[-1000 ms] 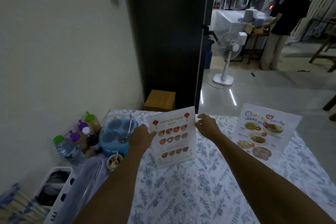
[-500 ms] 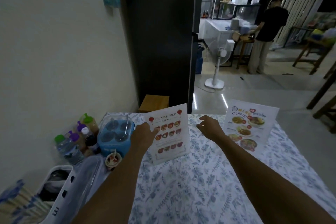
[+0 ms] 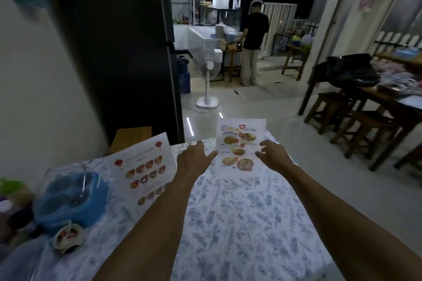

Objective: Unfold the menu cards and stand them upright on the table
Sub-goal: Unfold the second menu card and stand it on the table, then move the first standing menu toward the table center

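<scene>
Two white menu cards stand upright on the table (image 3: pixel 239 223), which has a blue floral cloth. The Chinese food menu card (image 3: pixel 142 170) stands at the left, free of both hands. The second menu card (image 3: pixel 239 146), with food photos, stands at the far edge. My left hand (image 3: pixel 194 158) is just left of this second card, fingers spread, its fingertips close to the card's edge. My right hand (image 3: pixel 272 155) is at the card's right side, fingers apart and curled. Neither hand grips anything.
A blue lidded container (image 3: pixel 70 198), a small sauce cup (image 3: pixel 67 236) and bottles (image 3: pixel 11 196) crowd the table's left side. A black fridge (image 3: pixel 118 52) and wooden stool (image 3: pixel 131 137) stand beyond. A fan (image 3: pixel 209 80), a person (image 3: pixel 252 41) and dark wooden tables with stools (image 3: pixel 365 109) are farther off.
My left hand has let go of the Chinese food menu card, which stays standing. Both hands have moved right to either side of the second card, and my view has turned right.
</scene>
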Demonstrator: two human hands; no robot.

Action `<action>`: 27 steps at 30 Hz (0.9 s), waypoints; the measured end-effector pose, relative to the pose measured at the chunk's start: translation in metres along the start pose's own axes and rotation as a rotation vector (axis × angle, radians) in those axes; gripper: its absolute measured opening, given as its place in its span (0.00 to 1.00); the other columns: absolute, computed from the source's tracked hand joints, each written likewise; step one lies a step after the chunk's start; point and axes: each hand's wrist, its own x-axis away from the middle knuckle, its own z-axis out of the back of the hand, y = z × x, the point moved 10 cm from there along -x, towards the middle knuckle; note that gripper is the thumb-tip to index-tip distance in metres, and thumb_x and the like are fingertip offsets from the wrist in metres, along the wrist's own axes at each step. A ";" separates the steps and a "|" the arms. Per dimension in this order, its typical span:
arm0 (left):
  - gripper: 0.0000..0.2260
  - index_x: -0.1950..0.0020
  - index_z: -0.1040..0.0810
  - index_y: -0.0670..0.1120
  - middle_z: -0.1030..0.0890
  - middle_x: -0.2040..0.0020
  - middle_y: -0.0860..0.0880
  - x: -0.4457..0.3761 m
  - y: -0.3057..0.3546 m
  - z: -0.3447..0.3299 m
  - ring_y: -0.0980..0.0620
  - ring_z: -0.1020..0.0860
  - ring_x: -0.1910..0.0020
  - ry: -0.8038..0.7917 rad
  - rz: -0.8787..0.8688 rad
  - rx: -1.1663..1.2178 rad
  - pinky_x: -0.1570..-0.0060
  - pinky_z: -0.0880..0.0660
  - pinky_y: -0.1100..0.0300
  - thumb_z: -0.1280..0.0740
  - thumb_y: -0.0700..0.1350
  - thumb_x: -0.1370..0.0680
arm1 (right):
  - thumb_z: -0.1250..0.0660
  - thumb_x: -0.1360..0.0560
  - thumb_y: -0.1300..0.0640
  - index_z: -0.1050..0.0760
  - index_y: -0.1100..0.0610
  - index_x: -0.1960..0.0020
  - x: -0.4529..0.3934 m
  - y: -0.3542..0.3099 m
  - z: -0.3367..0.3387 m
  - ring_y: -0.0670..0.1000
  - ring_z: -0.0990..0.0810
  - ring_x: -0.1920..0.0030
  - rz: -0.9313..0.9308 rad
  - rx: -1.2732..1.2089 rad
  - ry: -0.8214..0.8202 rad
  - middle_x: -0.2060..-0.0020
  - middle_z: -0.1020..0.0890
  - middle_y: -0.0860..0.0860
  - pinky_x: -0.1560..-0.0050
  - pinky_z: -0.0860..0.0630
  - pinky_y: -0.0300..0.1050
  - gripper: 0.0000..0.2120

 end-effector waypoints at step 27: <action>0.32 0.36 0.25 0.48 0.18 0.42 0.45 -0.134 -0.014 -0.191 0.43 0.19 0.45 -0.251 0.220 -0.042 0.49 0.21 0.50 0.30 0.68 0.31 | 0.28 0.27 0.49 0.35 0.59 0.28 -0.129 0.172 -0.146 0.59 0.22 0.37 -0.271 -0.160 -0.300 0.35 0.22 0.59 0.41 0.24 0.52 0.32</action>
